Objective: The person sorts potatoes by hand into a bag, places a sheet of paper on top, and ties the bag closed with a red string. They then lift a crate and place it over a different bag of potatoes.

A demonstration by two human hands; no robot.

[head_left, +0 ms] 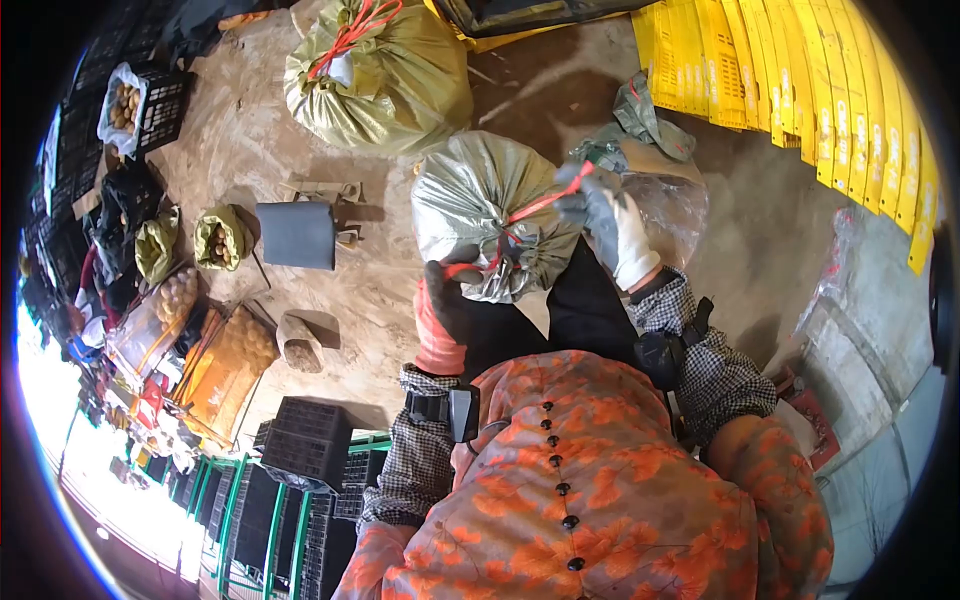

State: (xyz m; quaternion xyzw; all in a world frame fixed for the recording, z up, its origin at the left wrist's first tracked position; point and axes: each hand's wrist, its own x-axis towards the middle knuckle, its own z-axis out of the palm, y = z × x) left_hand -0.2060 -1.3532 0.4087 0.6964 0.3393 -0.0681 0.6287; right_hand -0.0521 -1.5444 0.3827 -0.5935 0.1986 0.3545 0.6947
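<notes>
A full silver woven sack stands between my knees, its gathered mouth facing me. Red cord runs around the gathered neck and out to both sides. My left hand, in a glove with dark fingers and a pink cuff, is closed on one end of the cord at the sack's near left. Up at the right, my right hand, in a grey glove with a white cuff, grips the other end and is slightly blurred. The knot area is partly hidden by bunched sack material.
Another full sack, gold-coloured and tied with red cord, stands beyond. Yellow plastic crates line the upper right. A dark stool, small open bags and an orange net sack lie to the left. Black crates are at lower left.
</notes>
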